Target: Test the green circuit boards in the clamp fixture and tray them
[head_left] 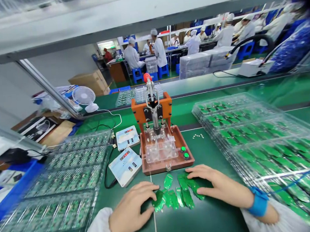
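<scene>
Several small green circuit boards (177, 194) lie in a loose pile on the green mat in front of me. My left hand (132, 210) rests on the mat with its fingers curled onto the left edge of the pile. My right hand (216, 184), with a blue wrist strap (258, 201), lies flat with fingers spread over the pile's right side. Just beyond the pile stands an orange-brown test fixture (164, 147) with a red-knobbed lever and two green buttons.
Clear trays of green boards are stacked at the right (266, 139) and at the left (63, 184). Two small meter boxes (125, 166) with cables sit left of the fixture. A white fan (85, 98) stands behind. Other workers in white coats sit far back.
</scene>
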`<state>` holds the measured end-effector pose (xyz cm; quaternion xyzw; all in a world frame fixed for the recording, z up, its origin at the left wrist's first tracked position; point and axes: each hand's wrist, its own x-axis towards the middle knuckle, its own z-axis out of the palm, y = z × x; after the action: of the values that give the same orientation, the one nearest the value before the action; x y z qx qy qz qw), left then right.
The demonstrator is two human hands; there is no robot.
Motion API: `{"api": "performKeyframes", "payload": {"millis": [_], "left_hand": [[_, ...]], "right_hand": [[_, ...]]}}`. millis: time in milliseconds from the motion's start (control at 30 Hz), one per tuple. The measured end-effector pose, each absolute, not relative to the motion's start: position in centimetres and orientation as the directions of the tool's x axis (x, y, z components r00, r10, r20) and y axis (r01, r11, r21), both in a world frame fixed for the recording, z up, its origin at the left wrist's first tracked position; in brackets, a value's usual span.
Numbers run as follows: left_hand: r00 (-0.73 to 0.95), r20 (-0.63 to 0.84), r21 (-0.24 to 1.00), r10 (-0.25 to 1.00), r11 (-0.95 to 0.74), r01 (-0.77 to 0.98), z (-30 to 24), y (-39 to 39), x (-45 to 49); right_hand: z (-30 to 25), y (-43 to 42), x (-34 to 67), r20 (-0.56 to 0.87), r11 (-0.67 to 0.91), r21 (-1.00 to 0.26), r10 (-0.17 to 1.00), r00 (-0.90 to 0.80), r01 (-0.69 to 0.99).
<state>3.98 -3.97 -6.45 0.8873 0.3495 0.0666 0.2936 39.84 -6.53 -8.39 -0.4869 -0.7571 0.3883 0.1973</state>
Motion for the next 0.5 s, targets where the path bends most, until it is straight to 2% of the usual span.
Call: {"api": "performKeyframes", "payload": {"millis": [100, 300, 500], "left_hand": [[0.732, -0.165, 0.585, 0.661, -0.532, 0.612, -6.0, -4.0, 4.5], [0.744, -0.189, 0.611, 0.641, -0.517, 0.6, -6.2, -3.2, 5.0], [0.754, -0.104, 0.663, 0.648, -0.52, 0.538, -5.4, -3.4, 4.3]], "right_hand": [[-8.3, -5.5, 39.8, -0.103, 0.246, -0.772, 0.862, -0.497, 0.586], [-8.7, -4.7, 39.0, -0.093, 0.28, -0.745, 0.855, -0.51, 0.605], [-7.1, -5.7, 39.3, -0.066, 0.249, -0.802, 0.866, -0.495, 0.543]]}}
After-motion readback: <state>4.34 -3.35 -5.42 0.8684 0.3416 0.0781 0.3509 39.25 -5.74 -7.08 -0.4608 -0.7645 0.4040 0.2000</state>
